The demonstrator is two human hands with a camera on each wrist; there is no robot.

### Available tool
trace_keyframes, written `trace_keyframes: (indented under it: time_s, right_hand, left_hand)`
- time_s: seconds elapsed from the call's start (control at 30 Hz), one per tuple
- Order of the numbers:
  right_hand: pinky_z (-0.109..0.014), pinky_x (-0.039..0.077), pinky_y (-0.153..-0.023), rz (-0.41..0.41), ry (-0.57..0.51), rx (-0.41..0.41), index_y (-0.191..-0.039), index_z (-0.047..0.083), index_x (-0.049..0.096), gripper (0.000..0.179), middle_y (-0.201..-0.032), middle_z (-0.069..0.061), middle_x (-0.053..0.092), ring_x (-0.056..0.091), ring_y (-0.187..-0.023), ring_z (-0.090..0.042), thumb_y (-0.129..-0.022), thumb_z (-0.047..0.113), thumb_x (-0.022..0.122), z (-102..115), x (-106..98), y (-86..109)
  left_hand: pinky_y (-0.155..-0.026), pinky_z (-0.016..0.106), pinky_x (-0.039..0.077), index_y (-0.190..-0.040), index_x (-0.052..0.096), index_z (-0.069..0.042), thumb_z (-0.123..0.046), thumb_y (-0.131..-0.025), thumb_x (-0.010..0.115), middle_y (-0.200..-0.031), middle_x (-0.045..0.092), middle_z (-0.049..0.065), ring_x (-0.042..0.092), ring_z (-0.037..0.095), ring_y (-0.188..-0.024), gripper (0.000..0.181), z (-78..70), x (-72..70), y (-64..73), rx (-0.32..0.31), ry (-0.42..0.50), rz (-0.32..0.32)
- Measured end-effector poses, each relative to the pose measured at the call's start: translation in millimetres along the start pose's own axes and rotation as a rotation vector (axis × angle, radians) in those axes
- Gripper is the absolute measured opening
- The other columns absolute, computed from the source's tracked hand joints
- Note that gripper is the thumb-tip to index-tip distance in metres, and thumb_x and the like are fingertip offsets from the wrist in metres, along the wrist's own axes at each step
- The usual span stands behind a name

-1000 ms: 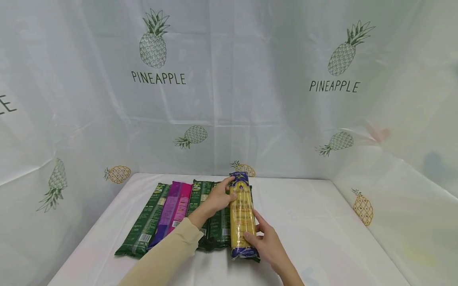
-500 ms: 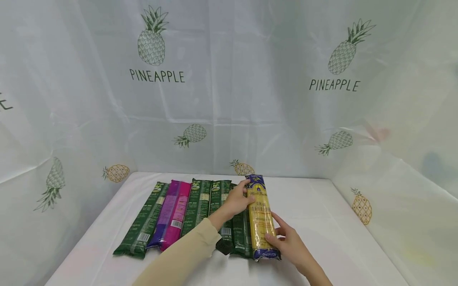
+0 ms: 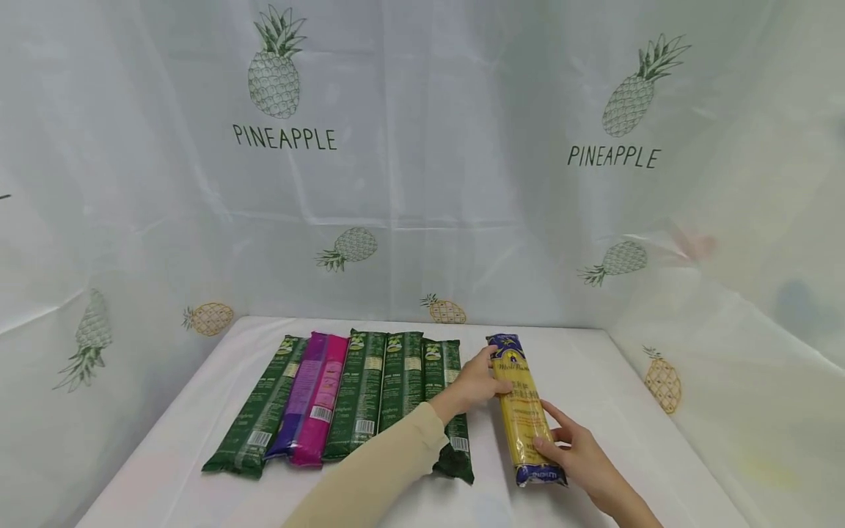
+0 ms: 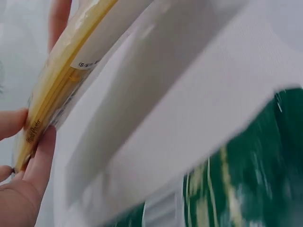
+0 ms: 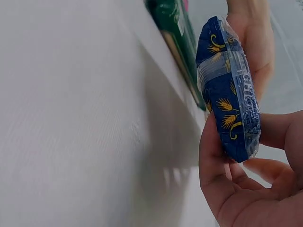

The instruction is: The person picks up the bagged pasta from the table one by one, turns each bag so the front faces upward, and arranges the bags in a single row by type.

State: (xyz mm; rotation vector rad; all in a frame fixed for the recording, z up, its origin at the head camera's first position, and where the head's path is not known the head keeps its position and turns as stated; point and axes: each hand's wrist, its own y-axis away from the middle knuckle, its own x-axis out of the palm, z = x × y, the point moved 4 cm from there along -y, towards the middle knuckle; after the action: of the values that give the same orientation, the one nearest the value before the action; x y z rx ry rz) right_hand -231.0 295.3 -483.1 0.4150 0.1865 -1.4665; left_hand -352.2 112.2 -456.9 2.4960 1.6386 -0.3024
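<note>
A yellow spaghetti packet (image 3: 521, 407) with blue ends is held just above the white table, to the right of a row of packets. Near its far end my left hand (image 3: 474, 381) pinches it between thumb and fingers. My right hand (image 3: 581, 455) grips the near end from the right side. In the left wrist view, dry strands show through the packet's clear side, and a shadow lies on the cloth below. The right wrist view shows its blue sealed end (image 5: 229, 94) between thumb and fingers.
Left of the held packet lie several green packets (image 3: 356, 392) side by side, with one purple and pink packet (image 3: 313, 400) among them. My left sleeve (image 3: 379, 469) passes over the table in front of the row. A pineapple-print curtain (image 3: 429, 161) encloses the table's back and sides.
Both hands have carried the yellow packet rightward, from over the row's right end to beyond it. The rightmost green packet, earlier largely covered, now shows more fully.
</note>
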Motion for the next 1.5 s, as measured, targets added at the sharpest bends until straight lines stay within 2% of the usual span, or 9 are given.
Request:
trace_keyframes:
  time_s: [0.33, 0.47, 0.63, 0.9, 0.97, 1.07, 1.17, 1.33, 1.5]
  right_hand:
    - [-0.031, 0.057, -0.071, -0.009, 0.098, 0.012, -0.168, 0.002, 0.026, 0.082, -0.107, -0.014, 0.069, 0.068, -0.088, -0.023, -0.102, 0.016, 0.073, -9.7, -20.0, -6.2]
    - [-0.030, 0.055, -0.070, -0.026, 0.143, 0.032, -0.167, 0.003, 0.029, 0.080, -0.105, -0.013, 0.068, 0.066, -0.085, -0.022, -0.102, 0.015, 0.073, -12.8, -25.8, -12.0]
    - [-0.031, 0.053, -0.070, -0.045, 0.184, 0.030, -0.166, 0.003, 0.032, 0.078, -0.105, -0.014, 0.069, 0.066, -0.084, -0.021, -0.101, 0.015, 0.074, -14.1, -27.7, -20.1]
    - [-0.036, 0.052, -0.073, -0.067, 0.311, 0.043, -0.163, 0.004, 0.039, 0.077, -0.109, -0.014, 0.071, 0.065, -0.086, -0.020, -0.099, 0.024, 0.077, -18.5, -30.8, -26.8]
    - [-0.037, 0.052, -0.074, -0.071, 0.368, 0.037, -0.163, 0.003, 0.040, 0.079, -0.109, -0.014, 0.072, 0.065, -0.087, -0.020, -0.099, 0.029, 0.078, -17.3, -34.3, -26.6]
    - [-0.037, 0.051, -0.071, -0.069, 0.433, 0.031, -0.162, 0.003, 0.040, 0.082, -0.105, -0.011, 0.073, 0.063, -0.086, -0.020, -0.098, 0.037, 0.078, -14.7, -40.4, -24.5]
    - [-0.037, 0.048, -0.067, -0.058, 0.459, 0.031, -0.162, 0.001, 0.039, 0.083, -0.097, -0.008, 0.071, 0.060, -0.081, -0.021, -0.099, 0.038, 0.076, -12.2, -45.3, -22.4]
    - [-0.037, 0.048, -0.065, -0.044, 0.522, 0.009, -0.161, -0.003, 0.039, 0.081, -0.091, -0.005, 0.072, 0.060, -0.076, -0.020, -0.101, 0.037, 0.074, -12.7, -50.2, -22.3]
    - [-0.036, 0.050, -0.065, -0.047, 0.583, -0.012, -0.159, -0.004, 0.041, 0.080, -0.090, -0.003, 0.074, 0.062, -0.076, -0.018, -0.101, 0.040, 0.074, -16.7, -53.5, -25.7]
  left_hand:
    - [-0.104, 0.045, 0.052, -0.167, 0.036, -0.017, -0.019, -0.099, 0.078, -0.156, 0.054, 0.014, 0.061, 0.027, -0.129, 0.080, 12.4, 23.6, -12.7, -0.021, -0.112, -0.006]
    - [-0.111, 0.048, 0.048, -0.167, 0.036, -0.018, -0.021, -0.099, 0.078, -0.158, 0.053, 0.014, 0.054, 0.031, -0.141, 0.079, 18.0, 30.0, -21.5, -0.054, -0.152, -0.003]
    - [-0.119, 0.044, 0.041, -0.168, 0.034, -0.021, -0.020, -0.097, 0.081, -0.162, 0.049, 0.010, 0.050, 0.027, -0.145, 0.085, 26.5, 34.5, -32.6, -0.109, -0.192, -0.005]
    - [-0.121, 0.044, 0.038, -0.165, 0.040, -0.014, -0.021, -0.098, 0.080, -0.161, 0.050, 0.013, 0.049, 0.029, -0.146, 0.078, 25.5, 37.7, -27.4, -0.034, -0.237, 0.005]
    - [-0.119, 0.041, 0.040, -0.164, 0.043, -0.015, -0.024, -0.098, 0.080, -0.159, 0.050, 0.013, 0.052, 0.026, -0.141, 0.076, 25.8, 39.3, -27.9, -0.017, -0.258, 0.000]
    - [-0.110, 0.035, 0.045, -0.163, 0.046, -0.016, -0.026, -0.098, 0.080, -0.153, 0.049, 0.012, 0.056, 0.019, -0.121, 0.074, 29.1, 43.9, -33.7, 0.002, -0.271, 0.003]
    - [-0.100, 0.031, 0.046, -0.163, 0.046, -0.018, -0.029, -0.099, 0.079, -0.140, 0.048, 0.007, 0.051, 0.013, -0.102, 0.073, 35.6, 50.9, -44.1, -0.006, -0.267, 0.022]
    - [-0.102, 0.029, 0.044, -0.162, 0.047, -0.025, -0.033, -0.098, 0.079, -0.129, 0.049, 0.000, 0.047, 0.009, -0.102, 0.072, 47.0, 61.7, -59.5, -0.045, -0.295, 0.018]
    - [-0.105, 0.032, 0.046, -0.161, 0.049, -0.027, -0.034, -0.098, 0.080, -0.130, 0.054, 0.000, 0.054, 0.010, -0.107, 0.071, 50.2, 65.7, -65.6, -0.041, -0.348, -0.011]
